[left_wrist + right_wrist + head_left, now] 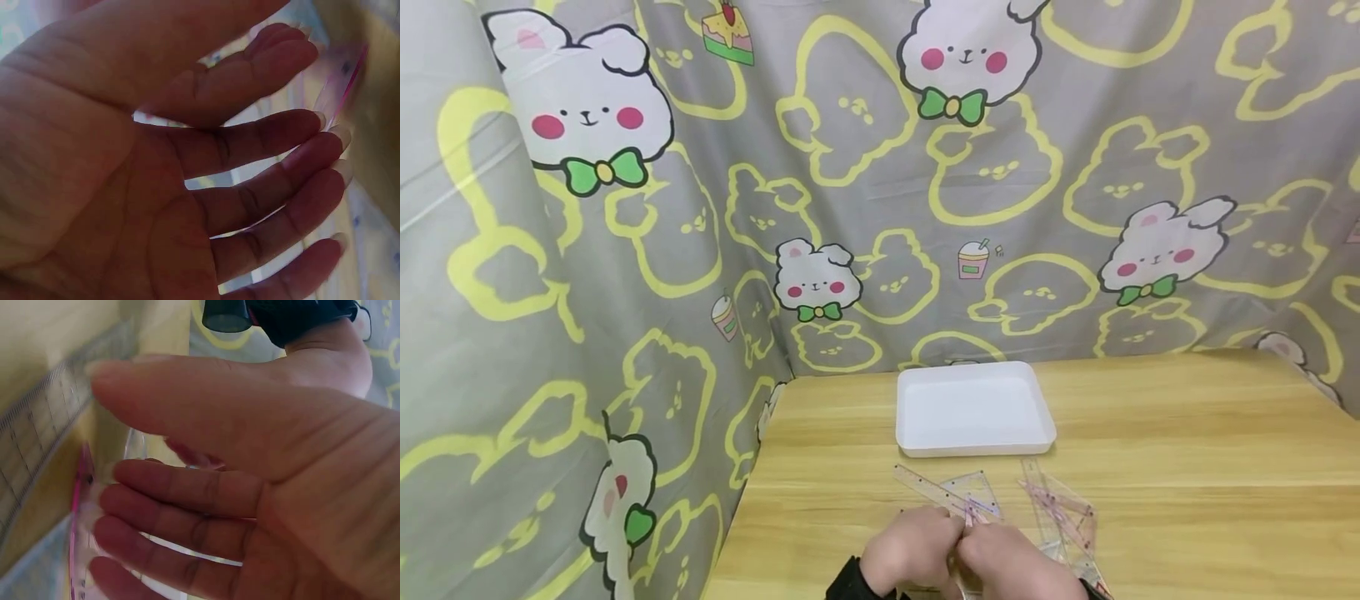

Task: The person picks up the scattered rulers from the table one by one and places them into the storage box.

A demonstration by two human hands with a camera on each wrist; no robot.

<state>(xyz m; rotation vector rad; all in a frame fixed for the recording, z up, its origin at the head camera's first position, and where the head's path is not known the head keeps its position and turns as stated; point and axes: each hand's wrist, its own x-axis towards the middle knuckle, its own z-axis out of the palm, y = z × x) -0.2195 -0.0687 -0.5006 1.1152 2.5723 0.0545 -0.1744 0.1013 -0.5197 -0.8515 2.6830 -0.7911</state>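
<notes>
Rulers (925, 486) near left hand (913, 546), right hand (1015, 560); fingers loosely bent, any hold unclear.

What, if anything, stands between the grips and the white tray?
Just beyond the left grip and right grip, toward the white tray, are a clear ruler and a clear triangle, with more clear and pink pieces farther right. All look thin and low, likely a minor hindrance. Nothing else visible intervenes.

A grey curtain (880, 208) with a yellow, white and green cartoon pattern fills the top and left of the frame. A light wooden table (1210, 467) spans the lower right.
</notes>
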